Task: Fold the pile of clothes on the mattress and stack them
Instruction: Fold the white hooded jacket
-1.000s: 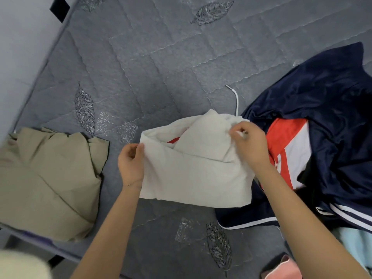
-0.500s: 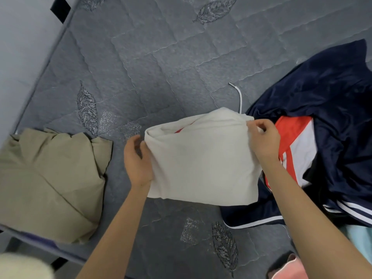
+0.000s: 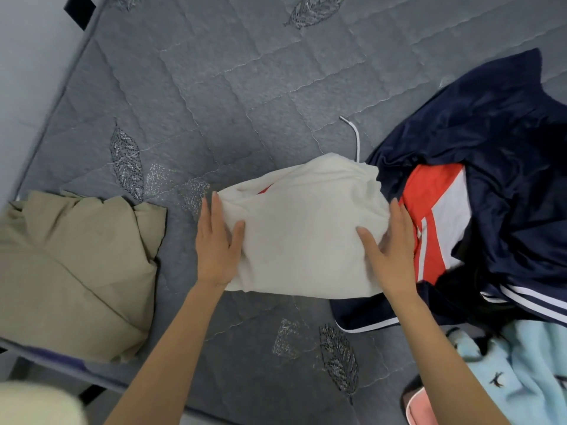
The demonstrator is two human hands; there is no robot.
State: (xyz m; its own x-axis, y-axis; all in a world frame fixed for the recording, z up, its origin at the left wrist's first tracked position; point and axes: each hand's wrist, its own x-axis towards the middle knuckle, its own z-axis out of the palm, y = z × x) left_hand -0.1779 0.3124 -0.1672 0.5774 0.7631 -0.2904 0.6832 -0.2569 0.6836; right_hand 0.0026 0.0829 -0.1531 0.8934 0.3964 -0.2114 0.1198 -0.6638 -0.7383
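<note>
A cream-white garment (image 3: pixel 302 231), folded into a rough rectangle, lies on the grey quilted mattress (image 3: pixel 245 96). My left hand (image 3: pixel 216 243) clasps its left edge, thumb on top and fingers along the side. My right hand (image 3: pixel 391 250) clasps its right edge the same way. A folded khaki garment (image 3: pixel 73 265) lies at the mattress's left front. To the right is the unfolded pile: a navy jacket with white stripes (image 3: pixel 497 167), a red and white piece (image 3: pixel 435 216), a light blue garment (image 3: pixel 527 372) and a pink item (image 3: pixel 420 406).
A white drawstring (image 3: pixel 356 139) sticks out from behind the cream garment. The mattress's left edge (image 3: pixel 58 96) runs beside a pale wall. A pale blurred shape (image 3: pixel 33 406) sits at the bottom left corner.
Both hands went from pinching the cream garment's upper corners to clasping its left and right sides with fingers extended. The garment now lies flatter and smoother.
</note>
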